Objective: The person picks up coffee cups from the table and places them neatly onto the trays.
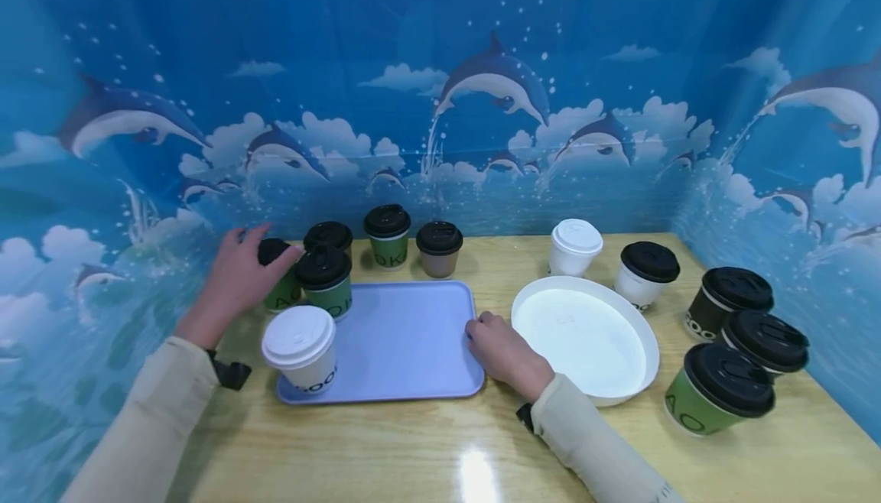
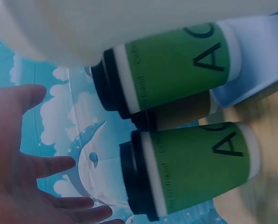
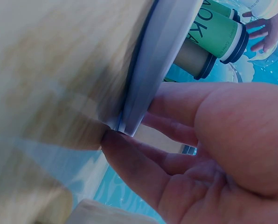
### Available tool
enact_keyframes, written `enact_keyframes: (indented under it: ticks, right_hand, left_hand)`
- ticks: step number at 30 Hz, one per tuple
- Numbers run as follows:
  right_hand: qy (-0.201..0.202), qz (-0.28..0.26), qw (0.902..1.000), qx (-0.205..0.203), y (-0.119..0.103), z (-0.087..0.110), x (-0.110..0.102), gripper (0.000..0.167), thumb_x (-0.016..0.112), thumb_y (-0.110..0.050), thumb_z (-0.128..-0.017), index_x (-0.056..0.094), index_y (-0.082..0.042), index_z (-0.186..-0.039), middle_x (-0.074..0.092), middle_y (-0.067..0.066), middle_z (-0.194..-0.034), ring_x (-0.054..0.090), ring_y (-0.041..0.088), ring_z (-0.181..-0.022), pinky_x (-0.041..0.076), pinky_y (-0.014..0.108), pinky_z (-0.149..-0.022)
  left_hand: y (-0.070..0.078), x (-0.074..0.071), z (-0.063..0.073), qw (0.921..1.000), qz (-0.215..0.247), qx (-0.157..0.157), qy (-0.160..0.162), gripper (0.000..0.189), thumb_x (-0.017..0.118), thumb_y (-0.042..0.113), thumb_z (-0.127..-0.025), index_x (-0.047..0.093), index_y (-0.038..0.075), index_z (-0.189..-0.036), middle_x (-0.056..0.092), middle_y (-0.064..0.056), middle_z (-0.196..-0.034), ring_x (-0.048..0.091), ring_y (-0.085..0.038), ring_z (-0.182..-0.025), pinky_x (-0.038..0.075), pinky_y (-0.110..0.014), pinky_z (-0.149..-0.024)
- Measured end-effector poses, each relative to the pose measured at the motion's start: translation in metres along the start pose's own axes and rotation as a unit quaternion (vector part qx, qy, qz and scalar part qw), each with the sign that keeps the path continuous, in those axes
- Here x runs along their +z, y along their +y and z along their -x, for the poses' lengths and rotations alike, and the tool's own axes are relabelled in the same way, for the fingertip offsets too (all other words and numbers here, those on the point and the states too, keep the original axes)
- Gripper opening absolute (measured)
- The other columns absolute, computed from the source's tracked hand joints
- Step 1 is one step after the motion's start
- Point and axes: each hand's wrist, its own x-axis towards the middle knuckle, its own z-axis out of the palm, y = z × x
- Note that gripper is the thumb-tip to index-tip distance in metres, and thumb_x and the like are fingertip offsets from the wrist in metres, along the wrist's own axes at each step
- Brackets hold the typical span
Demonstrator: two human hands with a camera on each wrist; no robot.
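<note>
My left hand reaches over a green paper cup with a black lid beside the tray's far left corner. In the left wrist view its fingers are spread, apart from the lid of that green cup. Another green cup stands on the lilac tray, behind a white cup with a white lid at the near left. My right hand grips the tray's right edge; in the right wrist view its fingertips meet at the tray rim.
Behind the tray stand a dark-lidded cup, a green cup and a grey-brown cup. A round white tray lies at the right. Around it are white cups, a black cup and a green cup.
</note>
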Motion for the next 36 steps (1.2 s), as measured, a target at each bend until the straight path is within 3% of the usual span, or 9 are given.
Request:
enact_keyframes:
  ticks: [10, 17, 27, 36]
  right_hand:
    - [-0.002, -0.002, 1.0000, 0.002, 0.000, 0.000, 0.002, 0.011, 0.063, -0.003, -0.099, 0.071, 0.004, -0.101, 0.063, 0.020, -0.091, 0.063, 0.033, -0.081, 0.056, 0.046, -0.073]
    - [-0.002, -0.002, 1.0000, 0.003, 0.000, -0.001, 0.001, 0.011, 0.062, -0.004, -0.099, 0.071, 0.004, -0.100, 0.063, 0.020, -0.091, 0.063, 0.032, -0.081, 0.056, 0.045, -0.072]
    - [-0.005, 0.002, 1.0000, 0.003, 0.002, -0.002, 0.004, 0.013, 0.062, -0.005, -0.100, 0.071, 0.003, -0.102, 0.063, 0.020, -0.092, 0.063, 0.033, -0.082, 0.056, 0.046, -0.073]
    - [-0.005, 0.004, 1.0000, 0.008, 0.002, -0.002, 0.003, 0.014, 0.061, -0.006, -0.100, 0.072, 0.003, -0.103, 0.063, 0.020, -0.093, 0.063, 0.033, -0.083, 0.056, 0.045, -0.073]
  left_hand:
    - [0.013, -0.021, -0.041, 0.9989, -0.029, 0.025, -0.025, 0.102, 0.045, 0.071, -0.098, 0.019, -0.005, -0.162, 0.012, -0.045, -0.158, 0.016, -0.062, -0.144, 0.026, -0.078, -0.107]
    - [0.016, -0.033, -0.063, 0.9967, -0.052, 0.007, -0.062, 0.099, 0.050, 0.067, -0.099, 0.018, -0.004, -0.162, 0.013, -0.043, -0.159, 0.014, -0.061, -0.145, 0.025, -0.077, -0.109]
    - [-0.001, -0.021, -0.066, 0.9834, -0.076, -0.037, -0.161, 0.104, 0.046, 0.068, -0.100, 0.005, -0.005, -0.162, 0.000, -0.046, -0.159, -0.001, -0.065, -0.145, 0.018, -0.078, -0.111]
    - [-0.018, -0.005, -0.071, 0.9828, -0.073, -0.032, -0.167, 0.106, 0.043, 0.072, -0.099, 0.009, -0.007, -0.161, -0.004, -0.048, -0.157, 0.004, -0.067, -0.144, 0.021, -0.077, -0.110]
